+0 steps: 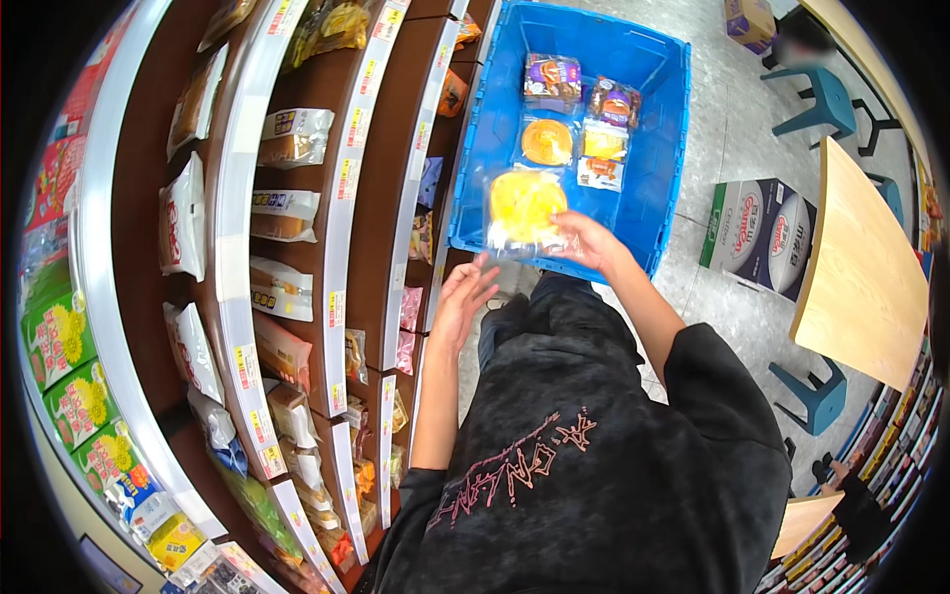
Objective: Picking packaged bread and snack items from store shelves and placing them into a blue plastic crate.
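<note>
My right hand [590, 239] grips the edge of a clear plastic package with a round yellow pastry [525, 208] inside. It is over the near end of a blue plastic crate [644, 182]. My left hand [462, 301] is just below the package's lower left corner, fingers spread, holding nothing. Inside the crate lie a packaged round orange-brown pastry [548, 142], two purple-and-brown snack packs [552, 76] and a yellow-and-white pack [603, 152]. The raised package hides part of the crate's near end.
Store shelves [341, 245] with bagged bread [295, 139] and price labels run along my left. To the right are a printed carton [761, 237], a wooden table [865, 275] and teal stools [820, 397]. Other people appear at the far right; a brown carton [749, 22] is at the back.
</note>
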The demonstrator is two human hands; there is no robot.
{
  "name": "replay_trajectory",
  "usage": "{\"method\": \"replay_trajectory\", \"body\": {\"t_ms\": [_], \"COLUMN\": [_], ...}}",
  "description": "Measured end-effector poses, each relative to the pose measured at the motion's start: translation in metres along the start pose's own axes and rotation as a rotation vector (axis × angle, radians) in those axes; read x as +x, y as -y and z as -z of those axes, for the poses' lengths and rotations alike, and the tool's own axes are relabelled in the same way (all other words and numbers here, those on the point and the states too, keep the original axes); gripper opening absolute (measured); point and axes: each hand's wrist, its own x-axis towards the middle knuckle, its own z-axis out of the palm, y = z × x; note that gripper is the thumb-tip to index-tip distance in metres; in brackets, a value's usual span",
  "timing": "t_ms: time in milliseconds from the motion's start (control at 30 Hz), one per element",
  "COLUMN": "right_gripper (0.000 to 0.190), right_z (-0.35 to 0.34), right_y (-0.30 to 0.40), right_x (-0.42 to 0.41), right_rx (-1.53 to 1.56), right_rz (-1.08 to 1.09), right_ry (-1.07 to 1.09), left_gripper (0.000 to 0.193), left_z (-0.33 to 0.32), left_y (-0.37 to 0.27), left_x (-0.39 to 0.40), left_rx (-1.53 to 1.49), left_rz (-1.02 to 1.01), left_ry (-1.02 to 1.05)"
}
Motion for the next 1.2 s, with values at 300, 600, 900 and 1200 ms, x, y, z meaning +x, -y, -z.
{"method": "replay_trajectory", "body": {"t_ms": [300, 600, 900, 1200], "right_gripper": [0.040, 0.046, 0.045, 0.041], "right_z": [0.120, 0.184, 0.182, 0.247], "right_y": [0.004, -0.045, -0.041, -0.041], "right_x": [0.100, 0.111, 0.122, 0.198], "right_rx": [-0.239, 0.027, -0.657, -0.363], "right_rz": [-0.146, -0.157, -0.252, -0.218], "right_ry": [-0.533, -0.753, -0.940, -0.944], "left_gripper": [0.021, 0.024, 0.025, 0.026], "left_z": [0.061, 0.094, 0.098, 0.101], "left_y": [0.000, 0.030, 0.048, 0.045], "left_x": [-0.045, -0.102, -0.116, -0.099], "left_rx": [-0.002, -0.093, 0.030, 0.197], "left_rz": [-0.057, -0.110, 0.023, 0.082], "left_ry": [-0.303, -0.540, -0.599, -0.551]}}
